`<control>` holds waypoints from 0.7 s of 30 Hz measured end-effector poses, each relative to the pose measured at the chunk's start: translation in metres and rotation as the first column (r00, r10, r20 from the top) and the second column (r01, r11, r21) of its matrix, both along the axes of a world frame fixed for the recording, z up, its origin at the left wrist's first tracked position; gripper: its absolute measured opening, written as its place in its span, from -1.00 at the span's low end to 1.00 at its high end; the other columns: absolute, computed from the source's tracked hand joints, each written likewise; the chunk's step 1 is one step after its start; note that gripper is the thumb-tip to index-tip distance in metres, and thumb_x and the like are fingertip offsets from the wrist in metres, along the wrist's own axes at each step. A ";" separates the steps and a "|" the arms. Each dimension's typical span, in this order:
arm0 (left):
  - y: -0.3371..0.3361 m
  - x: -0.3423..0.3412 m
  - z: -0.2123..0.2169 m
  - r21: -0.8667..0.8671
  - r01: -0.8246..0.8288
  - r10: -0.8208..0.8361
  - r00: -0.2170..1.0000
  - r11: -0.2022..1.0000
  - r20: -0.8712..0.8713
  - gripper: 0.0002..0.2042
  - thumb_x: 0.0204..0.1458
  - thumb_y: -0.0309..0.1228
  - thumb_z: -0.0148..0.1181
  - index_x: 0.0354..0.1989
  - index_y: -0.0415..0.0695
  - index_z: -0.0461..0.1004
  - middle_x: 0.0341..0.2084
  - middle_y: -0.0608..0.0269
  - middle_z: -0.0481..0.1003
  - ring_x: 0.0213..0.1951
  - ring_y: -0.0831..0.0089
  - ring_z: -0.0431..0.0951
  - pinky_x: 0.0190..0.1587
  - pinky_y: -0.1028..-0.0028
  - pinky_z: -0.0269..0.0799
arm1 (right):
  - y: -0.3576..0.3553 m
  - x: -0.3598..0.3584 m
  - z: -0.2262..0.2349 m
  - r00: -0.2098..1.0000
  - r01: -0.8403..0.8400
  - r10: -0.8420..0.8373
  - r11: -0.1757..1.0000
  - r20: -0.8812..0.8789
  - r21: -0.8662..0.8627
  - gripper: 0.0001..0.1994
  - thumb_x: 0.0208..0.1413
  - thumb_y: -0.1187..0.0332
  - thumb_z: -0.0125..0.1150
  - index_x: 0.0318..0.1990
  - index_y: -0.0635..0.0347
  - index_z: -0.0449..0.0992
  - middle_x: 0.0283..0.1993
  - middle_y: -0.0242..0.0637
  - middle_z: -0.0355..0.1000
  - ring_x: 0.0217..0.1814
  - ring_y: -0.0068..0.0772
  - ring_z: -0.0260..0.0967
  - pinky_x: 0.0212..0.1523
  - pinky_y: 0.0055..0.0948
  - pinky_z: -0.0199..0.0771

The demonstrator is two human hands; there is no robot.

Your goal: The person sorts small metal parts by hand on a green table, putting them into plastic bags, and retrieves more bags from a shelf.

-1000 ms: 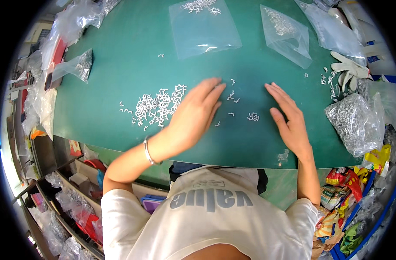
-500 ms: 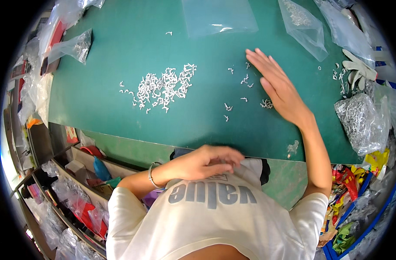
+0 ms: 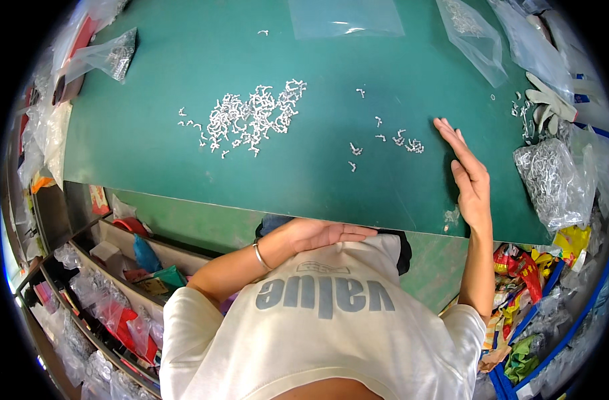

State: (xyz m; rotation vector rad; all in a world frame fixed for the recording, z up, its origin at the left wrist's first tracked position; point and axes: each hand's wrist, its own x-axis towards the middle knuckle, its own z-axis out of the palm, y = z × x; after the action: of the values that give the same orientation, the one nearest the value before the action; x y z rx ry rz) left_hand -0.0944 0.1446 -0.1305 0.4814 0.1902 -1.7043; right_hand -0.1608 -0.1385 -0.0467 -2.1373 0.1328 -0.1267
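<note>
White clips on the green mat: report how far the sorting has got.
Done: a large pile of white clips lies gathered at mat centre. In hand: the right hand rests flat beside a few scattered clips; the left hand is off the mat, against the shirt. Left: those strays, and the clear bags lying flat.

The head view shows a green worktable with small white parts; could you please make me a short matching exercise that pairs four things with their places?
Things:
1. big pile of white parts
2. left hand
3. right hand
4. white glove

Places:
A. against the person's chest
B. far right edge of the table
C. left of centre on the table
D. flat, right of the scattered parts

Pairs: 1-C, 2-A, 3-D, 4-B
</note>
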 end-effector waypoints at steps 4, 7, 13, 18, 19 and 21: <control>-0.013 0.002 0.008 0.027 0.008 -0.008 1.000 1.000 0.003 -0.40 0.29 -0.03 -0.19 0.30 -0.30 0.14 0.20 -0.17 0.28 0.18 0.03 0.37 0.28 0.17 0.25 | 0.016 -0.003 0.009 0.996 0.017 -0.040 0.965 -0.085 -0.261 -0.58 0.25 0.33 -0.09 0.23 0.24 0.35 0.40 -0.16 0.14 0.52 -0.08 -0.12 0.48 -0.04 -0.33; -0.013 0.002 0.009 0.040 0.005 -0.005 1.000 0.999 -0.005 -0.38 0.28 0.01 -0.19 0.31 -0.27 0.13 0.21 -0.15 0.28 0.18 0.02 0.37 0.27 0.17 0.26 | 0.023 -0.008 0.012 0.991 -0.062 0.004 0.905 -0.137 -0.420 -0.52 0.21 0.30 0.02 0.28 0.20 0.29 0.44 -0.17 0.07 0.54 -0.07 -0.17 0.46 0.04 -0.36; -0.016 0.006 0.011 0.042 -0.017 0.019 0.998 0.999 -0.056 -0.35 0.26 0.05 -0.19 0.32 -0.26 0.13 0.22 -0.16 0.26 0.21 -0.02 0.34 0.26 0.15 0.28 | 0.035 -0.016 0.016 0.985 -0.115 0.062 0.930 -0.160 -0.348 -0.37 0.09 0.27 0.15 0.34 0.18 0.18 0.45 -0.18 0.05 0.54 -0.03 -0.18 0.46 0.09 -0.38; -0.018 0.005 0.011 -0.009 -0.043 0.041 0.990 0.999 -0.136 -0.35 0.27 0.03 -0.20 0.33 -0.26 0.10 0.25 -0.16 0.23 0.24 -0.10 0.29 0.28 0.14 0.24 | 0.039 -0.006 0.016 0.972 -0.148 0.046 0.879 -0.230 -0.453 -0.21 -0.06 0.42 0.26 0.38 0.23 0.07 0.46 -0.16 0.01 0.54 -0.06 -0.20 0.47 0.02 -0.32; -0.019 0.005 0.012 -0.019 -0.057 0.053 0.986 0.998 -0.161 -0.36 0.27 0.03 -0.20 0.33 -0.27 0.09 0.25 -0.17 0.22 0.25 -0.11 0.27 0.29 0.13 0.23 | 0.044 -0.002 0.016 0.976 -0.158 0.081 0.904 -0.204 -0.398 -0.21 -0.06 0.43 0.26 0.38 0.24 0.07 0.46 -0.17 0.00 0.54 -0.06 -0.20 0.47 0.01 -0.29; -0.021 0.004 0.011 -0.039 -0.078 0.068 0.975 0.996 -0.211 -0.35 0.28 0.02 -0.21 0.34 -0.28 0.08 0.27 -0.17 0.19 0.26 -0.12 0.25 0.30 0.13 0.21 | 0.051 0.009 0.015 0.977 -0.189 0.153 0.940 -0.146 -0.283 -0.20 -0.08 0.43 0.27 0.38 0.25 0.07 0.47 -0.18 -0.02 0.54 -0.06 -0.21 0.47 -0.02 -0.24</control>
State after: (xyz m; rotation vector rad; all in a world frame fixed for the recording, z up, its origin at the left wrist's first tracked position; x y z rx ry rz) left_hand -0.0904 0.1234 -0.1191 0.2560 0.3159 -1.6825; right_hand -0.1517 -0.0871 -0.0313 -2.4455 -0.0032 0.0934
